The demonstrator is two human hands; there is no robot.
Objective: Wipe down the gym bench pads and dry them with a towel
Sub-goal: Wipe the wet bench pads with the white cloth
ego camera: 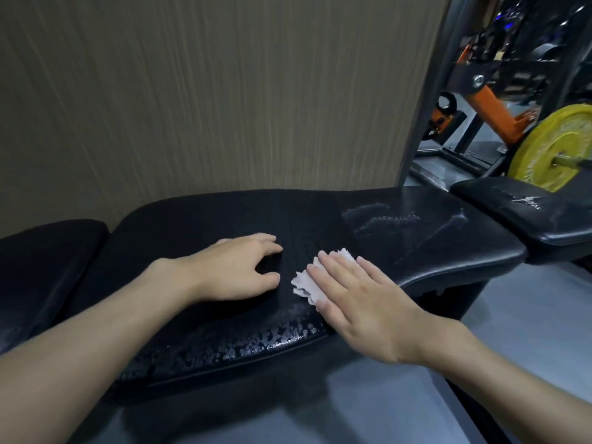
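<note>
A long black bench pad [205, 219] runs across the view, wet with droplets along its near edge and streaks at its right end. My right hand [362, 302] lies flat, fingers together, pressing a small white cloth [307, 283] onto the pad; most of the cloth is hidden under the palm. My left hand [237, 270] rests on the pad just left of the cloth, fingers spread and curled, holding nothing. A second black pad [48, 261] adjoins at the left, and a third [538, 216], also streaked with wet, sits at the right.
A brown textured wall [192, 91] stands right behind the bench. At the right are a yellow weight plate [544, 149] on a bar and orange machine frames [493, 110]. Grey floor [528, 315] lies in front and to the right.
</note>
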